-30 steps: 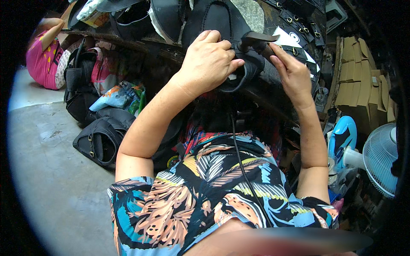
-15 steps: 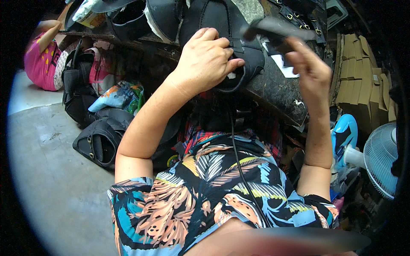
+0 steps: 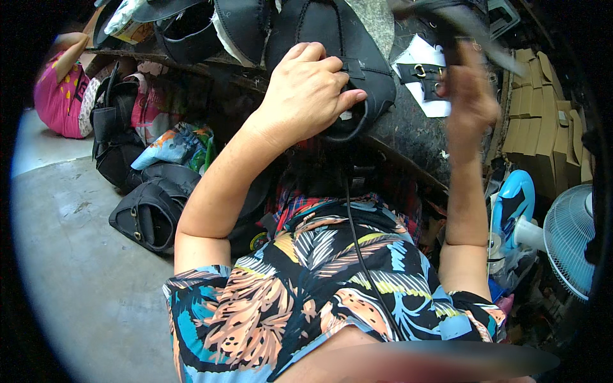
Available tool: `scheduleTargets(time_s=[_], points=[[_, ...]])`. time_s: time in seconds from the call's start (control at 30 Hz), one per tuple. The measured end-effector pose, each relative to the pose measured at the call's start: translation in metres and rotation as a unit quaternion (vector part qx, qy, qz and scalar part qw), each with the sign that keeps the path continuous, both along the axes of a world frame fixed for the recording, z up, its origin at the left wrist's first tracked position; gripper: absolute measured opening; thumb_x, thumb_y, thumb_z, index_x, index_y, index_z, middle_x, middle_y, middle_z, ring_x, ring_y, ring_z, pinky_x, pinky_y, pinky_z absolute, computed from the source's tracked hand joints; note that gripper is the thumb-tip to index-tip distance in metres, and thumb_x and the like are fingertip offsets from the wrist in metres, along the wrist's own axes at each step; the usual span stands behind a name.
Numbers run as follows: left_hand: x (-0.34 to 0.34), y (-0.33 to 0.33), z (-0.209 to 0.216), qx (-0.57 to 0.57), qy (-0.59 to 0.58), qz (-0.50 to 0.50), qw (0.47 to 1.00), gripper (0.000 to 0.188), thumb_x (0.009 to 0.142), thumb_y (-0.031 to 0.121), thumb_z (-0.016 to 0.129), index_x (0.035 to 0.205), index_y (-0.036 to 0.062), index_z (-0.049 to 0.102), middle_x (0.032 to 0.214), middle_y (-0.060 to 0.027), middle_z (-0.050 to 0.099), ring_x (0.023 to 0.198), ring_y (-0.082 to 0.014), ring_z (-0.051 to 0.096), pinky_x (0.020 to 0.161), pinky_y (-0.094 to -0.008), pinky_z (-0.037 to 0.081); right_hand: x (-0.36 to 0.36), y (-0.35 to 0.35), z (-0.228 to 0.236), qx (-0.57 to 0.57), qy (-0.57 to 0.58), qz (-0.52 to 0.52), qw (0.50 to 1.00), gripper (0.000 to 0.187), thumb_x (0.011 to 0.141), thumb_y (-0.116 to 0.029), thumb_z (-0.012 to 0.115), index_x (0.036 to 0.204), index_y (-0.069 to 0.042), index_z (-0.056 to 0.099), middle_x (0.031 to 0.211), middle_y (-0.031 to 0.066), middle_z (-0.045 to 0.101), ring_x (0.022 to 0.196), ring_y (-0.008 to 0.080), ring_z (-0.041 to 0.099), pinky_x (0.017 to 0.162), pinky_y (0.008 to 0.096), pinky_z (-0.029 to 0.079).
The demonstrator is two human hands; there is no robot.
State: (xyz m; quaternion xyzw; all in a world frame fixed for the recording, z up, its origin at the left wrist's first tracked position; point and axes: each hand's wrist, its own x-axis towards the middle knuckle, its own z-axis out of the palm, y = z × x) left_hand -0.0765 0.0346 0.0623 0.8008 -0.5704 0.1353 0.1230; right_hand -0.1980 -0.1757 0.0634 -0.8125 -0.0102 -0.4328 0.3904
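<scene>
My left hand (image 3: 310,89) is closed on the near edge of a black stitched leather shoe upper (image 3: 370,60) on the dark workbench (image 3: 415,143). Its thumb points right, over the upper's rounded opening. Raised to the right and smeared by motion, my right hand (image 3: 471,96) grips a dark hammer (image 3: 456,25), whose outline is blurred too. Hammer and upper are apart. Below the hammer, a black strap piece with gold-coloured buckles (image 3: 421,71) lies on white paper (image 3: 429,106).
More black leather uppers (image 3: 246,29) line the bench to the left. Black buckled pieces (image 3: 143,217) sit lower left, by a colourful plastic bag (image 3: 175,147). A person in pink (image 3: 60,102) is at far left. Folded cardboard (image 3: 539,121) and a fan (image 3: 568,239) stand right.
My right hand and the hammer have swung up and right, away from the upper, exposing more of the buckled strap and white paper. My left hand stays in place.
</scene>
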Motion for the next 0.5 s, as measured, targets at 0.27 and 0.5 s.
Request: scheduleTargets(time_s=[0.27,0.5], points=[[-0.003,-0.001,0.003,-0.002,0.01,0.006,1.0,0.035,0.085,0.039,0.061,0.096,0.0065,0.07,0.107,-0.0074,0.065,0.1,-0.0269,0.054,0.094,-0.0388,0.041,-0.017,-0.013,-0.036,0.019,0.21,-0.031,0.977,0.03,0.093,-0.025,0.06,0.121,-0.013,0.064,0.102,0.0132,0.07,0.084,0.0203,0.07,0.071,0.0284,0.052],[-0.018,0.033,0.024,-0.075,-0.044,0.197,0.976,0.049,0.069,0.028,0.078,0.11,0.0077,0.06,0.099,-0.0117,0.06,0.099,-0.0286,0.058,0.079,-0.0357,0.05,-0.068,-0.013,-0.036,-0.086,0.144,-0.139,0.976,0.031,0.081,-0.01,0.071,0.112,-0.012,0.07,0.086,0.0067,0.064,0.073,0.0193,0.06,0.067,0.0296,0.048]])
